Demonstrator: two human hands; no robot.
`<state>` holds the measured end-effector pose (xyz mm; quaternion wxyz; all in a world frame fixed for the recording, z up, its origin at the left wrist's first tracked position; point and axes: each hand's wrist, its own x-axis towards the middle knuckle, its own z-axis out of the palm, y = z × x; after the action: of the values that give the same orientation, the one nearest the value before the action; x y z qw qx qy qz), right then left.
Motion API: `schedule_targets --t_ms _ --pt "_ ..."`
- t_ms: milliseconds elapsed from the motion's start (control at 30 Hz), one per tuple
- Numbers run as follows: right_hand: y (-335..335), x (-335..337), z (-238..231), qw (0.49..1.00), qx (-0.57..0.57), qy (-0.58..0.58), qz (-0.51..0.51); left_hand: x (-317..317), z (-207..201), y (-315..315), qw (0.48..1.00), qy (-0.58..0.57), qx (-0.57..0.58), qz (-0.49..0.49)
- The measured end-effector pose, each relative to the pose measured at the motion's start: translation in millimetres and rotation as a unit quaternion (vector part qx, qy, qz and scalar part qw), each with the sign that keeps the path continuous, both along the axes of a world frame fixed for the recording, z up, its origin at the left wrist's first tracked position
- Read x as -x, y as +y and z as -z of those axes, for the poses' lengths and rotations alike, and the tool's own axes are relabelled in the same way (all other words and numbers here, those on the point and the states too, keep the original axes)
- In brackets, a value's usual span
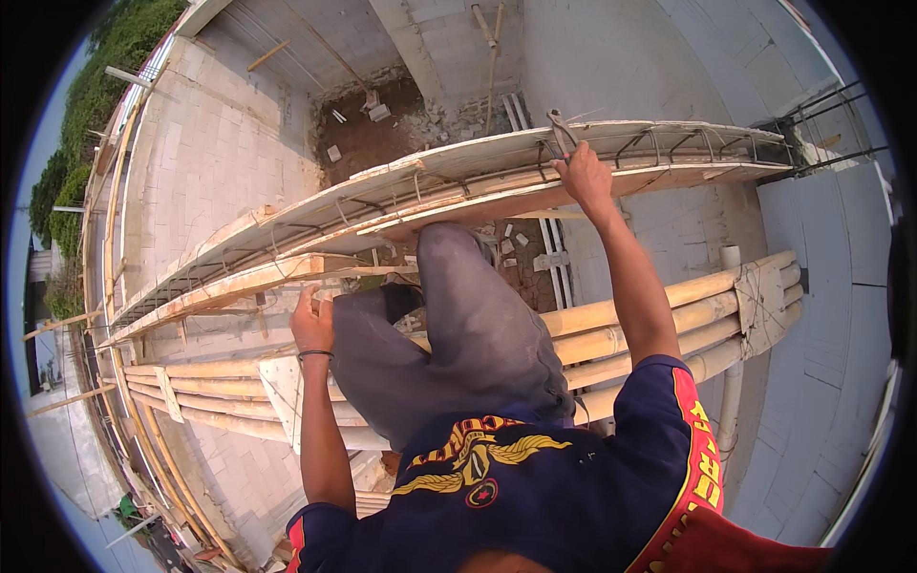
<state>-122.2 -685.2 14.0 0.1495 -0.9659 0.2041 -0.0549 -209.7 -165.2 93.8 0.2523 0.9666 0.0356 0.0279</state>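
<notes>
My right hand [585,178] is closed around the handles of metal pincers [560,127], whose jaws point up and away from me. They are over the right part of a long wooden formwork trough [458,208], where a steel rebar cage [368,204] with stirrups lies between the boards. Whether the jaws touch the rebar, I cannot tell. My left hand [311,327], a dark band at its wrist, is beside my left knee and close to the near board [239,286]. Its fingers are slightly apart, and nothing shows in them.
Bundled bamboo poles [659,329] run crosswise beneath me. Far below, between block walls [205,134], is a dirt floor [377,143] with scattered debris. Pale pipes [556,258] pass under the formwork. Thin bamboo scaffolding [115,239] borders the left side; a grey wall [821,286] stands right.
</notes>
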Motion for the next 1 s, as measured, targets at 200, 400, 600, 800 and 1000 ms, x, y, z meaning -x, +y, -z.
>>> schedule_targets --t_ms 200,400,600,800,1000 --pt "-1 2 7 0.999 0.045 -0.03 -0.007 141 -73 56 0.978 0.04 0.001 -0.205" --pt "-6 3 -3 1.0 0.015 -0.013 -0.022 267 -92 89 0.919 0.037 -0.023 -0.391" --pt "-5 3 -11 1.0 0.019 0.006 -0.023 285 -156 172 0.884 0.004 0.011 -0.468" --pt "-2 3 -15 0.999 0.018 0.009 -0.037 214 -239 261 0.93 0.024 -0.092 -0.356" --pt "-2 2 -16 0.998 0.046 0.038 -0.027 66 -240 295 0.921 0.147 -0.247 -0.264"
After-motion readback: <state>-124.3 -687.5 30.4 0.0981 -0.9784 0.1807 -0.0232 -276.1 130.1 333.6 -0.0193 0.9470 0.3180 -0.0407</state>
